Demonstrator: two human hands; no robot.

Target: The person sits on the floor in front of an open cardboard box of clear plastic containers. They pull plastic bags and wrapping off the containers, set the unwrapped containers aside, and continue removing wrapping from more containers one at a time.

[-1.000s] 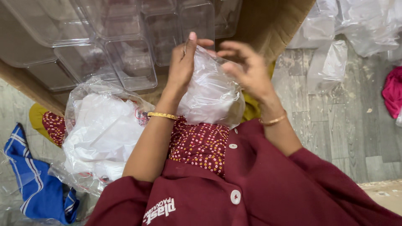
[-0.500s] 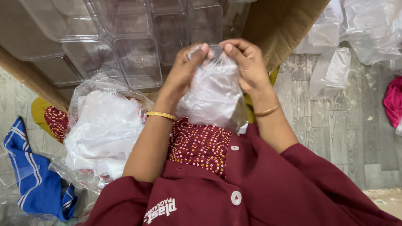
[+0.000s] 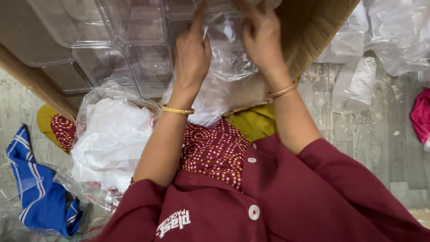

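Clear plastic bag (image 3: 230, 74) sits between both hands, raised in front of the person's chest, over the near edge of the cardboard box (image 3: 313, 31). Bag is crinkled and see-through; its lower part hangs down toward the lap, bottom end near the yellow fabric (image 3: 253, 123). What is inside the bag cannot be told.

Left hand (image 3: 192, 54) is on the bag's left side, fingers pointing up and closed against the plastic near its top. Right hand (image 3: 262, 38) is on the bag's right side, fingers curled over the upper edge, pinching the plastic. Both hands are clamped on the bag, near each other at its top, bag stretched between them. Fingertips reach the top border of the view, so the exact pinch is partly cut off.

Gold bangle (image 3: 178, 110) on the left wrist, thinner bangle (image 3: 282, 91) on the right wrist. Maroon sleeves (image 3: 340, 188) cover both upper arms; red dotted cloth (image 3: 215, 150) across the lap below the bag.

Behind the hands: clear plastic containers (image 3: 112, 49) packed side by side in the box, just beyond the bag.

Left of the person, a big bag stuffed with white plastic (image 3: 112, 139), resting on the floor beside the left forearm. Further left, blue cloth with white stripes (image 3: 38, 188) on the floor.

Right side, well apart from the hands: loose clear bags (image 3: 358, 80) on the grey plank floor (image 3: 380, 148), pink cloth (image 3: 421, 116) at the far right edge.
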